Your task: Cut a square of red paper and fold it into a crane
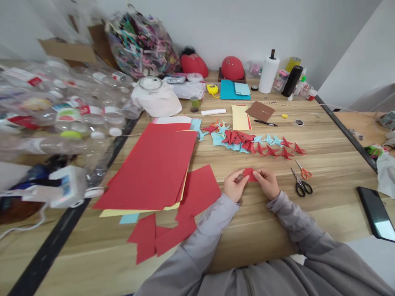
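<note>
A small piece of red paper [249, 174] is held between my two hands above the wooden table. My left hand [235, 185] pinches its left side between thumb and fingers. On its right side, my right hand [267, 182] grips the edge the same way. Just beyond my hands lie folded red paper cranes [271, 151] and light blue paper cranes [269, 139] in a loose row. Left of my hands rests a large stack of red sheets [151, 164], with a loose red sheet [200, 189] and cut red pieces [146, 238] beside it.
Black-handled scissors [303, 187] and orange-handled scissors [305, 172] lie to the right, with a phone [376, 211] at the edge. Many plastic bottles [68, 119] crowd the left. At the back stand a paper roll [269, 76], a yellow tape measure [212, 89] and blue paper [226, 90].
</note>
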Available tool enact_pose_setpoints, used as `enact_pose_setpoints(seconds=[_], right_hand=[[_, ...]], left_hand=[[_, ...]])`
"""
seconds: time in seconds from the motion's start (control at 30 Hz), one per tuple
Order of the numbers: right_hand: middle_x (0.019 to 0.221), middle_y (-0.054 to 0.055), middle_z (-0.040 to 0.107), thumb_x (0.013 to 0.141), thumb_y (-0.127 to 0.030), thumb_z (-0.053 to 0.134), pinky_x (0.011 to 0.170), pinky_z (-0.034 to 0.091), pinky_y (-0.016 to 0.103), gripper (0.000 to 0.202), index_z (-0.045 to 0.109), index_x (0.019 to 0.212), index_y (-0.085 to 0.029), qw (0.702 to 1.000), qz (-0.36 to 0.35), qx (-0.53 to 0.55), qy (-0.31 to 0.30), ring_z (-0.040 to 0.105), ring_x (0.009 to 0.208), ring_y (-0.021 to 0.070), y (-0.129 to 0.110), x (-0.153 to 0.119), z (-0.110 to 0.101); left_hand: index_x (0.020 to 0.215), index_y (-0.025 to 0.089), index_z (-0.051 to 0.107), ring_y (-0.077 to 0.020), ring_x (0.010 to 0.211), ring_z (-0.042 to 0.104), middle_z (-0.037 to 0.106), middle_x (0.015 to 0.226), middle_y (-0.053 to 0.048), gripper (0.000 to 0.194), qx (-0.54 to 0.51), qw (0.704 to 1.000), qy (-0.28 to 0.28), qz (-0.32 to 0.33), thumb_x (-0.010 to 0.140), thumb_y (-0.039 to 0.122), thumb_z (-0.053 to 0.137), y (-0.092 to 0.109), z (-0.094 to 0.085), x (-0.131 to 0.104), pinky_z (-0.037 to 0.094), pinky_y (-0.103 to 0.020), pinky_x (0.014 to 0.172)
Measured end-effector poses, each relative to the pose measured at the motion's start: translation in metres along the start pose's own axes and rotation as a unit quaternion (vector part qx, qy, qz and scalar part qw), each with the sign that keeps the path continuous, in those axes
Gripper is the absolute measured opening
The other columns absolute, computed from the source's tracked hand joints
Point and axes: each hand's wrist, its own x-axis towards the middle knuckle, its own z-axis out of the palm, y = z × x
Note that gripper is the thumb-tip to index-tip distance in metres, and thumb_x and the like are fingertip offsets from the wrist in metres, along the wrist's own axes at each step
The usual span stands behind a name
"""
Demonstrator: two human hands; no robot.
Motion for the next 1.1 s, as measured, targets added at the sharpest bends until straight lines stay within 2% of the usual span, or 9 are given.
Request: enact_pose_setpoints(seconds=[0.1,0.2,0.27,0.33,0.4,0.57,0.73,0.9,1.1], right_hand=[[0.061,0.0,0.063,0.067,-0.046,0.068,0.059,0.045,0.027,0.028,0.062,0.067,-0.018,1.0,0.007,0.025,-0.006,0.054,0.057,0.0122,0.003,0.001,0.002],[0.067,0.0,0.065,0.063,-0.043,0.073,0.062,0.047,0.028,0.029,0.061,0.073,-0.019,0.998,0.009,0.055,0.02,0.057,0.061,0.0128,0.005,0.001,0.003],[0.069,0.0,0.065,0.062,-0.041,0.074,0.063,0.048,0.028,0.03,0.058,0.074,-0.019,0.997,0.003,0.071,0.029,0.058,0.062,0.013,0.006,0.0,0.001],[0.067,-0.001,0.063,0.061,-0.04,0.075,0.061,0.048,0.028,0.03,0.057,0.073,-0.02,0.997,-0.004,0.079,0.022,0.057,0.06,0.0126,0.007,0.0,-0.003],[0.063,-0.002,0.062,0.06,-0.04,0.076,0.056,0.047,0.027,0.03,0.057,0.073,-0.02,0.996,-0.007,0.084,0.004,0.055,0.055,0.0116,0.006,-0.001,-0.008],[0.071,0.0,0.066,0.062,-0.038,0.073,0.054,0.046,0.025,0.028,0.06,0.079,-0.02,0.996,-0.006,0.078,-0.032,0.056,0.059,0.0117,0.003,-0.002,-0.01],[0.077,0.001,0.068,0.063,-0.037,0.072,0.047,0.044,0.023,0.028,0.061,0.084,-0.021,0.994,0.022,0.109,-0.008,0.056,0.059,0.0118,0.001,-0.005,0.002],[0.069,-0.002,0.067,0.062,-0.039,0.072,0.044,0.042,0.023,0.032,0.063,0.087,-0.021,0.993,0.049,0.112,-0.005,0.05,0.049,0.0096,0.001,-0.007,0.006],[0.074,0.0,0.069,0.062,-0.037,0.073,0.053,0.046,0.024,0.027,0.066,0.082,-0.021,0.993,0.023,0.112,-0.005,0.058,0.062,0.012,0.0,-0.007,0.003]], left_hand=[[0.089,0.014,0.07,-0.0153,0.074,0.063,0.071,0.083,-0.007,0.035,-0.007,1.0,-0.011,-0.018,0.058,0.028,0.074,0.003,-0.003,0.001,0.05,-0.03,0.075],[0.088,0.014,0.07,-0.0138,0.069,0.061,0.07,0.076,-0.004,0.033,0.026,0.999,-0.033,-0.012,0.057,0.024,0.074,0.005,-0.003,0.001,0.05,-0.028,0.072],[0.081,0.014,0.071,-0.014,0.066,0.06,0.069,0.07,-0.004,0.027,0.054,0.997,-0.05,-0.006,0.057,0.026,0.074,0.006,-0.001,0.0,0.049,-0.028,0.069],[0.077,0.014,0.071,-0.0156,0.072,0.062,0.07,0.077,-0.006,0.023,0.06,0.996,-0.066,0.007,0.06,0.03,0.073,0.007,0.003,-0.001,0.05,-0.029,0.071],[0.08,0.016,0.071,-0.0167,0.078,0.063,0.071,0.087,-0.008,0.024,0.068,0.996,-0.049,0.026,0.063,0.033,0.071,0.007,0.007,-0.002,0.05,-0.029,0.072],[0.072,0.016,0.071,-0.0152,0.067,0.061,0.071,0.073,-0.005,0.023,0.052,0.998,0.006,0.023,0.059,0.035,0.073,0.001,0.01,-0.003,0.05,-0.029,0.068],[0.077,0.015,0.071,-0.0133,0.057,0.059,0.071,0.071,-0.005,0.03,0.008,1.0,-0.018,-0.012,0.056,0.036,0.075,-0.002,0.002,0.001,0.05,-0.027,0.056],[0.078,0.014,0.072,-0.0147,0.063,0.061,0.071,0.074,-0.006,0.031,-0.007,1.0,-0.002,-0.02,0.055,0.034,0.076,0.002,-0.001,0.004,0.051,-0.029,0.062],[0.076,0.016,0.073,-0.0156,0.072,0.063,0.072,0.079,-0.006,0.023,0.007,1.0,0.0,0.019,0.058,0.031,0.074,0.003,0.001,0.002,0.05,-0.03,0.074]])
